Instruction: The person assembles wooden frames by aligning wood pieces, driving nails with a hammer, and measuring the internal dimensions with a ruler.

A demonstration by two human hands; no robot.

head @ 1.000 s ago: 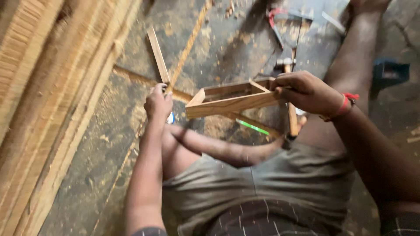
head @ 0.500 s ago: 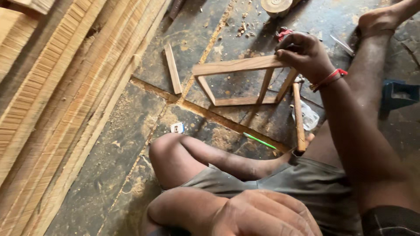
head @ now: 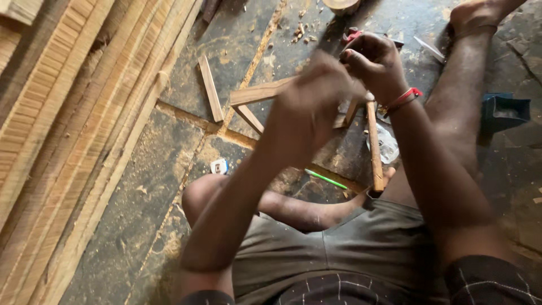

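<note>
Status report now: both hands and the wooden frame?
Right hand grips wooden frame at its corner. Left hand, blurred, over frame; grip unclear. Loose slat beside it.

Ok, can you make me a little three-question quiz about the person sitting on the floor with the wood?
1. True or false: the right hand wears a red wristband.
2. What colour is the thin stick lying on the floor by the knee?
3. Where are the stacked planks: A) picture's left, B) picture's right?

Key: 1 true. 2 green. 3 A.
</note>
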